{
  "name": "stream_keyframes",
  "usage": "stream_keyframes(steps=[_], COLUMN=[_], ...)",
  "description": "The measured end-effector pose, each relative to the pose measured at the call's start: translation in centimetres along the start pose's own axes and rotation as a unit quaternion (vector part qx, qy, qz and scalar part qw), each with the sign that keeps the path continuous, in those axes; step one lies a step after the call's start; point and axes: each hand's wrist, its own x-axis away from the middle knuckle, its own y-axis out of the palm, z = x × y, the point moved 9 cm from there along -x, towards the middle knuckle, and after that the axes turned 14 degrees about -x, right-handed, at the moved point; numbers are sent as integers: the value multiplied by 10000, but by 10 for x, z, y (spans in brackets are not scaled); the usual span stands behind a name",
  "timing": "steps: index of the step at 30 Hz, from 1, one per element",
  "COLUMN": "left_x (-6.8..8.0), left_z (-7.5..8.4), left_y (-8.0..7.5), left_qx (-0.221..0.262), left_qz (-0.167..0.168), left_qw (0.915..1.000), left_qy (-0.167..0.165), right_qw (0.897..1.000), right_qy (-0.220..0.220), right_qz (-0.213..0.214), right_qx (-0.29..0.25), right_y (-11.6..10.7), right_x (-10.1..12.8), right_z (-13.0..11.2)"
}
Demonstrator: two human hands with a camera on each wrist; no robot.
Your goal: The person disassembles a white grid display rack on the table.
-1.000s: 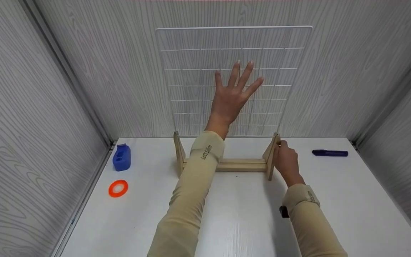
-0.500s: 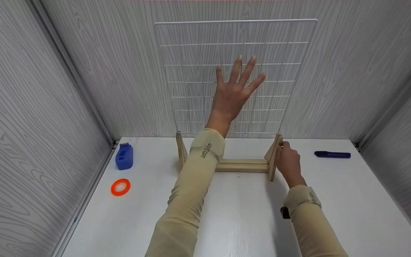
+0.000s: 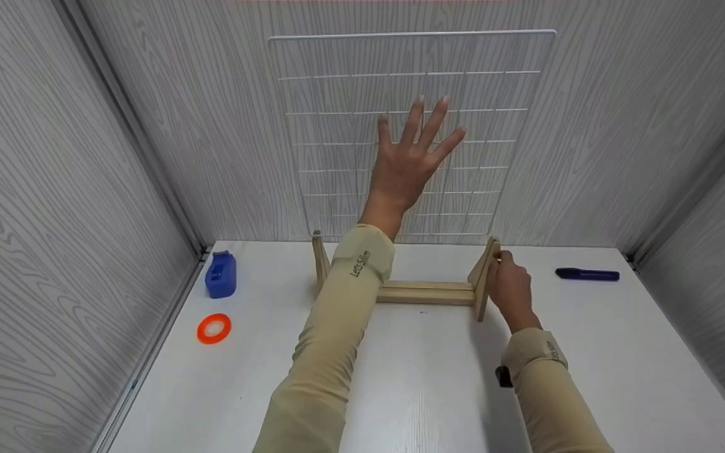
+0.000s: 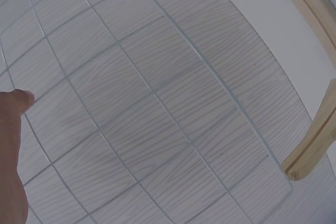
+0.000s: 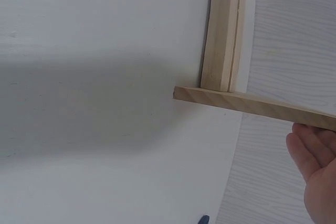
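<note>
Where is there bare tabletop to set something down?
Bare table in front of the wooden stand, between the sleeves; also between orange tape ring and stand, and near the pen. Crowded at the stand, where both hands work.

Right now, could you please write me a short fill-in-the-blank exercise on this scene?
1. The left hand presses flat against the white wire ____.
2. The right hand grips the ____ stand's right upright.
3. The tape ring on the table is ____.

Missing words: grid; wooden; orange
</note>
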Motion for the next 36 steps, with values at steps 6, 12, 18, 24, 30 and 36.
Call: stream_keyframes(steps=[6, 12, 18, 24, 30, 36], left_x=[5, 12, 20, 35, 46, 55], left_z=[-1, -3, -1, -2, 1, 2], left_y=[7, 17, 23, 38, 44, 46], left_qx=[268, 348, 474, 541, 599, 526], left_qz=[-253, -646, -1078, -1653, -2029, -2186], left_qw=[9992, 9970, 9916, 9818, 9717, 9665], left_qy=[120, 234, 538, 764, 1048, 1240], right_qw=[9999, 9996, 9988, 9971, 9776, 9642], right_qy=[157, 258, 417, 31, 144, 151], right_qz=[-1, -106, -249, -663, -1651, -1875], right_qx=[-20, -5, -39, -361, -1300, -1872], right_y=[0, 2, -1, 0, 6, 5], right_x=[-2, -3, -3, -11, -15, -23], right_z=[2, 3, 7, 12, 21, 15])
